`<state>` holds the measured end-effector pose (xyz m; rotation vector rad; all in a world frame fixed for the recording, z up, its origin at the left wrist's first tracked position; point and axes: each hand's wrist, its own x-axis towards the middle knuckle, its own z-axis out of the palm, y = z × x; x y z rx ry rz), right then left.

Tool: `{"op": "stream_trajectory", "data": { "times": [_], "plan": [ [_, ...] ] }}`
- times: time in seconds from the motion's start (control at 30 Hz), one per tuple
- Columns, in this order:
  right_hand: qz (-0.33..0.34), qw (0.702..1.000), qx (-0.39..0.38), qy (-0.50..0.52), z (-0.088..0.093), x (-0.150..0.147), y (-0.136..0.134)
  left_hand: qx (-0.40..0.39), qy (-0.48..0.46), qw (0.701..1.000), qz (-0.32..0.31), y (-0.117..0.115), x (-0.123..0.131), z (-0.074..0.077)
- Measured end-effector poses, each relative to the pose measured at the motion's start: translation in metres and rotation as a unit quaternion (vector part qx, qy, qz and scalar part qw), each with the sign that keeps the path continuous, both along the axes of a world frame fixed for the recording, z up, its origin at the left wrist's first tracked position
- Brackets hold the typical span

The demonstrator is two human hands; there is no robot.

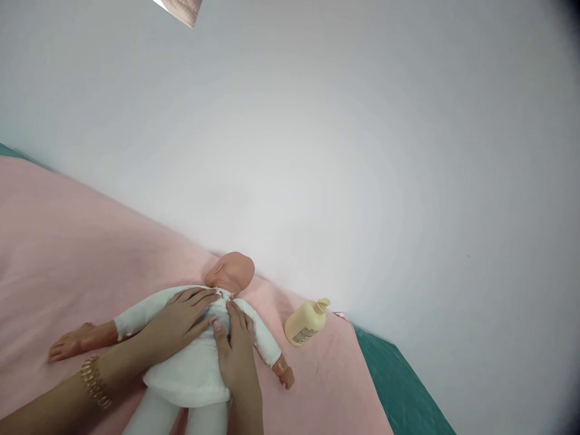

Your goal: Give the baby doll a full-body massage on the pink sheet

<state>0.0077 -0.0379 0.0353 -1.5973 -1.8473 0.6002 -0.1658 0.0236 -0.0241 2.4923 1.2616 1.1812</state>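
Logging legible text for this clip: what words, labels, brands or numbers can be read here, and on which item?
Cream pump bottle, lying on the pink blanket: dark print on its label, too small and blurred to read.
Doll, its white clothes, gold bracelet: no text visible.

Under the fingers [199, 299], the smooth pink plastic doll [232, 272] wears soft, matt white cloth. Right of them, a matt cream plastic bottle [306, 323] lies on fuzzy pink fabric [67, 241].

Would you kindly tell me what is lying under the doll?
The doll lies on a pink cloth, with teal fabric showing past the cloth's edge. Both hands, left hand and right hand, rest on its chest. The surface below stays covered.
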Motion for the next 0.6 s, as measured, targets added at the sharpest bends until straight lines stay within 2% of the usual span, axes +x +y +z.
{"op": "stream_trajectory", "data": {
  "times": [0.23,0.33,0.47,0.6],
  "plan": [
    [0.0,1.0,0.01,-0.004,-0.001,0.0,-0.002,0.006,-0.003,1.0,-0.005,-0.001,-0.001,0.0],
    [0.001,1.0,-0.005,-0.001,0.003,0.001,-0.005,0.014,-0.004,1.0,-0.006,-0.004,-0.002,0.008],
    [-0.014,1.0,-0.001,-0.023,0.026,0.002,-0.018,0.003,0.002,0.999,-0.054,-0.017,-0.006,0.039],
    [0.006,0.998,-0.018,-0.067,0.054,0.003,-0.042,-0.095,0.029,0.986,-0.137,-0.044,-0.013,0.084]
  ]
}}
